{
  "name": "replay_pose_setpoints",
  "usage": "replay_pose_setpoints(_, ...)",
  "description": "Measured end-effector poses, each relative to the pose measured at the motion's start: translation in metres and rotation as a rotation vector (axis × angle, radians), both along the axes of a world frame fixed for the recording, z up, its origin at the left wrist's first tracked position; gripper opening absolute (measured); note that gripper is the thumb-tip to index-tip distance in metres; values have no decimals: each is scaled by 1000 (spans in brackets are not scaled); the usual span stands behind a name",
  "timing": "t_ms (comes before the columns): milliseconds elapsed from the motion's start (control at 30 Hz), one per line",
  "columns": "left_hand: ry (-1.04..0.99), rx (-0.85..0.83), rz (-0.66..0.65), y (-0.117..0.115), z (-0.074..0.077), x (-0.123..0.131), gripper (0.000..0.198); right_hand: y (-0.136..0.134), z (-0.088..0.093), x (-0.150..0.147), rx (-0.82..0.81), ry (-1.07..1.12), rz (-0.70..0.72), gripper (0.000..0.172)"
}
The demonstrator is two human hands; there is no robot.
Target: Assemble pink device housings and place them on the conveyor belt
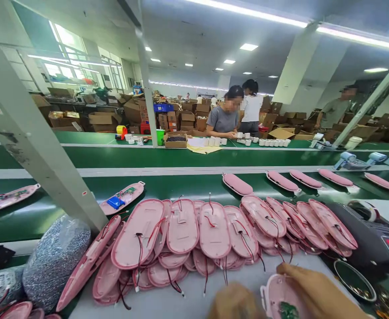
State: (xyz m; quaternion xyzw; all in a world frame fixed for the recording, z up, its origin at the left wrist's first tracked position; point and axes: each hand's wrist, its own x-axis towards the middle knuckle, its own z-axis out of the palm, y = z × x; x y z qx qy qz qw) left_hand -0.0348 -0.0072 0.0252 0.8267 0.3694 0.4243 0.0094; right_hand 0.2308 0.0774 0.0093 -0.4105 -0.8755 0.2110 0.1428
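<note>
At the bottom edge my right hand lies along a pink oval shell with a green circuit board in it, fingers closed on its rim. My left hand is blurred just left of that shell; its fingers do not show. Beyond my hands a heap of several pink oval shells with red and black wires covers the grey bench.
A green conveyor belt carries more pink shells. A grey sloping post stands at left, a sack of small parts below it. A black machine and metal dish sit at right. Several people work behind.
</note>
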Motion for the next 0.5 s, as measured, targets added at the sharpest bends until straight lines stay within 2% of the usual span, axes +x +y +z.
replay_pose_setpoints(33,25,-43,81,12,14,-8,23,-10,-22,-1,-35,2,9,31)
replay_pose_setpoints(67,45,-79,157,28,29,-16,23,-16,-37,-6,-57,6,14,30)
replay_pose_setpoints(100,84,-155,296,47,44,-25,27,-18,-44,-14,-58,15,11,32)
replay_pose_setpoints(133,276,-348,544,68,57,-34,32,-19,-46,-22,-48,23,10,33)
replay_pose_setpoints(167,354,-421,646,91,67,-41,33,-19,-43,-30,-34,36,15,35)
replay_pose_setpoints(233,446,-528,746,132,79,-54,24,-17,-33,-40,2,80,41,38)
replay_pose_setpoints(300,506,-649,749,162,78,-62,21,-16,-24,-42,45,150,52,39)
replay_pose_setpoints(367,533,-725,690,178,73,-66,24,-14,-20,-36,87,228,13,38)
replay_pose_setpoints(433,519,-735,615,182,74,-67,22,-12,-17,-24,114,292,-51,33)
replay_pose_setpoints(500,467,-705,558,176,85,-66,15,-9,-11,-9,133,355,-109,27)
